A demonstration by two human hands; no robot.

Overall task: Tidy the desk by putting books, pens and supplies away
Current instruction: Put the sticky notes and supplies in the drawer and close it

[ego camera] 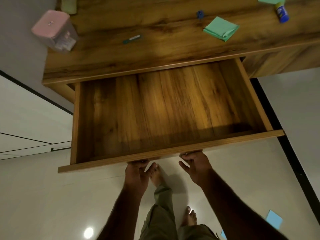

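Gripping bare drawer point(173, 108) front, both hands.

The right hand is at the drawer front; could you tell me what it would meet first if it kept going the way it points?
The right hand already touches the drawer front panel, fingers curled beneath its lower edge, so it meets that panel at once.

Dim warm light, glare spot on the floor point(88, 232), motion blur throughout, wide-angle bending at edges.
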